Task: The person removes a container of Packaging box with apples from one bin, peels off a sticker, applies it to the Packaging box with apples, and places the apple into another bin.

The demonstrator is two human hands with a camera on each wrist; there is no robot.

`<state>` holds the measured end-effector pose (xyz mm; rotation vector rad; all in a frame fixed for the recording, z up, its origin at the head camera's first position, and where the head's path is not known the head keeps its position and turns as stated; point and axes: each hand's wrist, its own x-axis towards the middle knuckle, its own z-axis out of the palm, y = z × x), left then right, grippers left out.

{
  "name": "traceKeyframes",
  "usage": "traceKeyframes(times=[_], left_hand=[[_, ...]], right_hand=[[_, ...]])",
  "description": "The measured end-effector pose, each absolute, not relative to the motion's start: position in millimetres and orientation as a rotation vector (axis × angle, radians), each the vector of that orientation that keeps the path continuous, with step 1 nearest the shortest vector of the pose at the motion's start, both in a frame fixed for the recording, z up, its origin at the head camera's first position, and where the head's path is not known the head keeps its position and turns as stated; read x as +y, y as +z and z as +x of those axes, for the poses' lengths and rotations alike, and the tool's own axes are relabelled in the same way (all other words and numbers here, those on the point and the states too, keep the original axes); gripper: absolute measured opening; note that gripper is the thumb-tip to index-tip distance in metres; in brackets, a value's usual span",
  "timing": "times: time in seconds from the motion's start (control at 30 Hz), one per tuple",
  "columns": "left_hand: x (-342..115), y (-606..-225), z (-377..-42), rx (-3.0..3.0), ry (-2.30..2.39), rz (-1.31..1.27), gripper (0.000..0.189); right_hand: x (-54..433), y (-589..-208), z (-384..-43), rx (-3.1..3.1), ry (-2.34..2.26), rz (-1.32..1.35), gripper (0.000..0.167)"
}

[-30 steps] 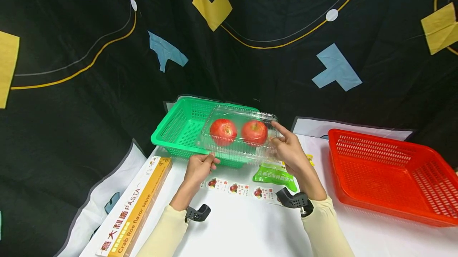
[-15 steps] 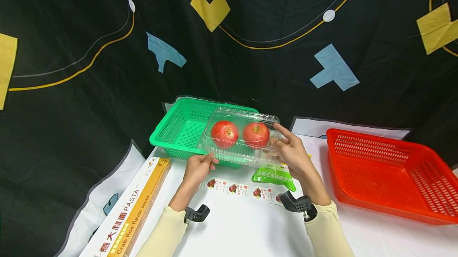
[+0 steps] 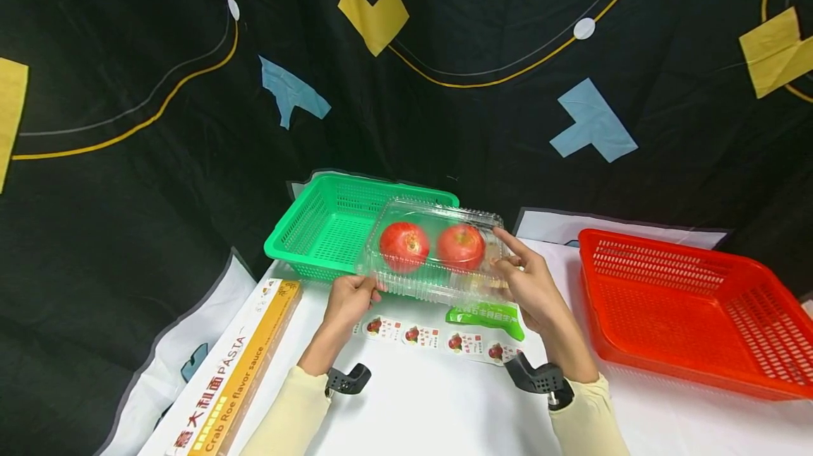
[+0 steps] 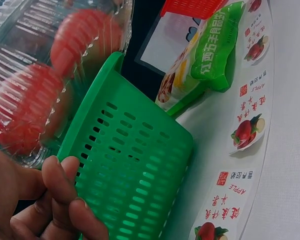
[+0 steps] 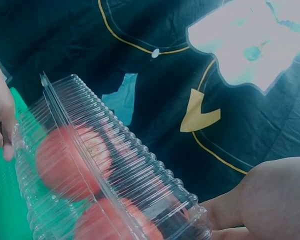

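Observation:
A clear plastic clamshell box (image 3: 438,286) holding two red apples (image 3: 404,247) is raised over the front right part of the green basket (image 3: 356,269). At its near left corner, my left hand (image 3: 348,301) pinches the edge between thumb and curled fingers; the left wrist view shows these fingers (image 4: 57,177) beside the basket's wall. My right hand (image 3: 532,285) grips the right end, with the index finger lying along the top edge. In the right wrist view the box's lid (image 5: 117,155) looks down over the apples, and the right fingers are partly hidden.
A strip of apple stickers (image 3: 413,336) lies on the white table, with a green food packet (image 3: 485,318) behind it. At the left stands a long pasta box (image 3: 238,371). A red basket (image 3: 673,301) occupies the right, and a dark curtain (image 3: 444,131) hangs behind.
The box with its apples has come slightly toward me and to the right, along with my right hand. My left hand has stayed almost in place.

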<state>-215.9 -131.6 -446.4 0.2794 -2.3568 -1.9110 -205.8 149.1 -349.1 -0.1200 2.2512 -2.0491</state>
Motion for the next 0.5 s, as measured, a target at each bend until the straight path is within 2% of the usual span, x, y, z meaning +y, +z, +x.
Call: traceKeyframes(times=[0.5], left_hand=[[-132.0, -447.9, -216.1, -2.346, -1.885, 0.258, 0.037]], right_hand=[[154.3, -352.5, -191.4, 2.236, -2.056, -0.114, 0.059]])
